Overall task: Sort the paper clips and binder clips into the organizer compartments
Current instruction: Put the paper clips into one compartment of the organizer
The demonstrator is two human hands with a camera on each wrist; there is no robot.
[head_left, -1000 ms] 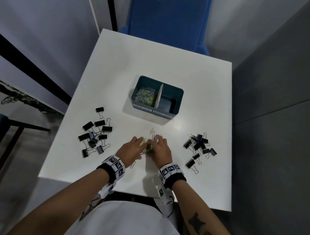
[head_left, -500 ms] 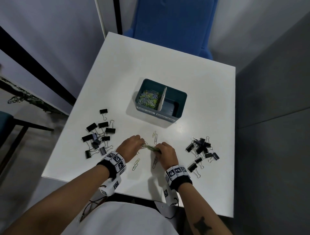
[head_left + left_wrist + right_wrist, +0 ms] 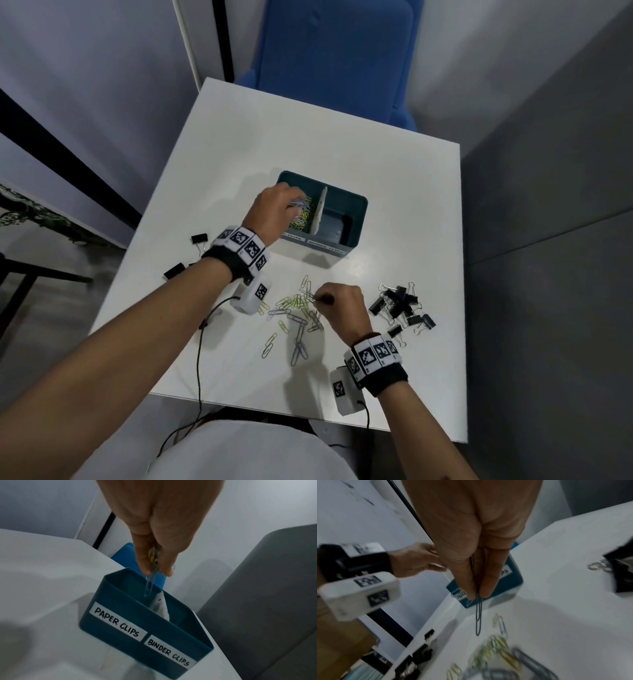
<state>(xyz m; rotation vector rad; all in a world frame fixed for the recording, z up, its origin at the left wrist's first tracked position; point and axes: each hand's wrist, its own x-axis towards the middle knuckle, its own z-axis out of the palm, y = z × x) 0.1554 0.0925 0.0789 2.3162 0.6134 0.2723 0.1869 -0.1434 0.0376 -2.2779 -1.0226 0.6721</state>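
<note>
A dark teal organizer point(image 3: 356, 205) point(image 3: 120, 609) stands mid-table, split by a white divider point(image 3: 319, 212), with labels PAPER CLIPS point(image 3: 116, 623) and BINDER CLIPS point(image 3: 169, 652). Coloured paper clips fill its left compartment; the right one looks bare. My left hand point(image 3: 274, 209) point(image 3: 155, 569) hovers over the left compartment and pinches a small bunch of paper clips point(image 3: 153, 561). My right hand point(image 3: 337, 303) point(image 3: 476, 596) pinches a dark paper clip point(image 3: 478, 616) just above loose paper clips point(image 3: 298, 315) scattered on the table.
Black binder clips lie in a pile point(image 3: 400, 308) right of my right hand, and more point(image 3: 198, 240) lie at the left, partly under my left forearm. A blue chair point(image 3: 335, 54) stands beyond the white table point(image 3: 394, 164). Grey walls close in on both sides.
My left hand has risen from the loose pile and travelled forward with paper clips to over the organizer's left compartment. My right hand stayed at the pile and now pinches a dark clip.
</note>
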